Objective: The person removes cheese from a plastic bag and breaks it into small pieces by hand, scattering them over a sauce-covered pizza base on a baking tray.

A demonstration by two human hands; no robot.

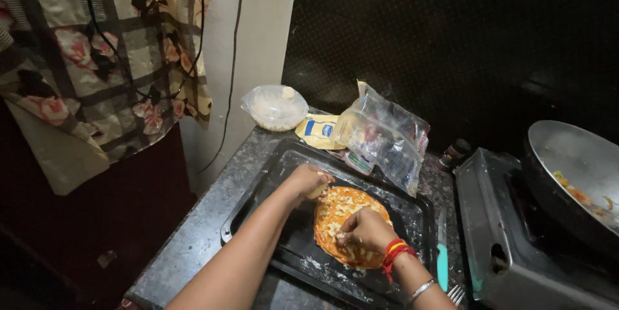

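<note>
The left hand (309, 180) is closed around a small pale block, apparently cheese (317, 191), held at the far edge of the pizza (345, 210). The right hand (366, 229) rests on the pizza's near half with fingers curled and pinched down onto the topping; what they grip is too small to tell. Red thread and a metal bangle circle that wrist. The round pizza, orange with pale cheese bits, lies on a black tray (284, 162) on the speckled tabletop (200, 232). A teal-handled knife (442, 255) lies just right of the tray. Behind it sit clear plastic bags (387, 136), a yellow pouch (317, 131) and a bagged white bowl (276, 107). Further right, a pan (574, 168) of vegetables stands on a stove (503, 232).
</note>
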